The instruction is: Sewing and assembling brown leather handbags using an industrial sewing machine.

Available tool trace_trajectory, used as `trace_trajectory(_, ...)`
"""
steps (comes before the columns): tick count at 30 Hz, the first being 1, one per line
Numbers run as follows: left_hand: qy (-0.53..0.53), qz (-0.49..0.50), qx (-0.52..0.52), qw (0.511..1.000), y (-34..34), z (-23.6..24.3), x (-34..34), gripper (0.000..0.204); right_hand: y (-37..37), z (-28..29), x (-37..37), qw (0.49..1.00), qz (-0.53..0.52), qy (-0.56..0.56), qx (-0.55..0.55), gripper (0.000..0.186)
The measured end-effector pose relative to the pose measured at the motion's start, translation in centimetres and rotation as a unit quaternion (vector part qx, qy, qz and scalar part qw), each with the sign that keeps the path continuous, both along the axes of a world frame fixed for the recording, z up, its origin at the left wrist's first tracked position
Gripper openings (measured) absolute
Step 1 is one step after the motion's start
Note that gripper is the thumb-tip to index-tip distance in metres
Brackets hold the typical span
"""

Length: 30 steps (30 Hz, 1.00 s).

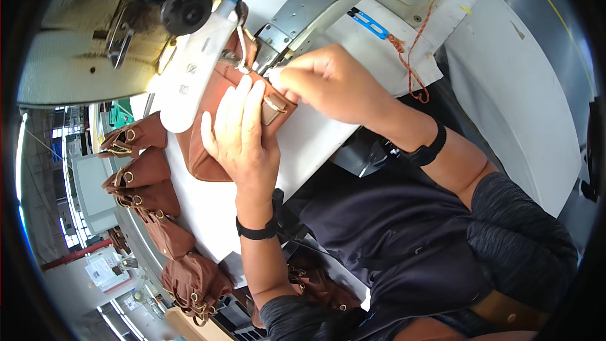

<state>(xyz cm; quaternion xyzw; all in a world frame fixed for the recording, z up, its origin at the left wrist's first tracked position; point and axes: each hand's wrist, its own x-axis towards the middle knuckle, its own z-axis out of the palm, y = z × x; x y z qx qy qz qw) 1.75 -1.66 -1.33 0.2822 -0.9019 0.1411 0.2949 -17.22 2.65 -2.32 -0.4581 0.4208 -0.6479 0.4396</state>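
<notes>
A brown leather bag [201, 163] sits at the sewing machine, partly under its metal parts. My left hand [243, 129] lies on it, fingers stretched out along its side near a small tan patch with a gold-coloured fitting [273, 107]. At the bag's upper right edge, close to the presser foot area, my right hand [325, 82] has its thumb and fingers pinched together. Whatever they hold, if anything, is hidden. A translucent white plate [189, 82] covers part of the bag's left side.
The sewing machine's head [69, 69] fills the upper left. A blue tool [369, 23] on an orange cord [410, 57] lies on the white table [309, 148] beyond my right hand. Several brown bags with gold-coloured rings [170, 233] line the table's left edge.
</notes>
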Motion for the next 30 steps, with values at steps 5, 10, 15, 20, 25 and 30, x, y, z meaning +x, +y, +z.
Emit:
trace_trajectory(5,0.017,0.000,0.003,1.000,-0.3,0.1,0.0,0.058,-1.3,2.8,-0.7,0.994,-0.031,0.099,0.030,0.068)
trace_trajectory(10,0.035,0.001,-0.009,0.999,-0.4,-0.8,0.1,0.058,-2.2,1.2,0.5,0.981,-0.104,0.160,0.024,0.060)
trace_trajectory(15,0.052,0.018,-0.007,0.998,0.1,-1.4,0.0,0.063,0.3,-1.0,1.5,0.997,-0.045,0.060,-0.037,0.039)
trace_trajectory(20,0.042,0.041,0.043,0.997,2.1,-0.6,-1.1,0.072,1.7,-0.5,0.8,0.979,0.053,-0.196,0.012,0.024)
trace_trajectory(25,0.060,0.033,0.081,0.994,2.2,0.0,-1.2,0.078,1.6,0.4,0.5,0.983,0.063,-0.169,0.033,0.023)
trace_trajectory(30,0.060,0.027,0.103,0.993,2.4,0.7,-1.2,0.083,1.2,0.4,0.0,0.980,0.085,-0.173,0.038,0.022)
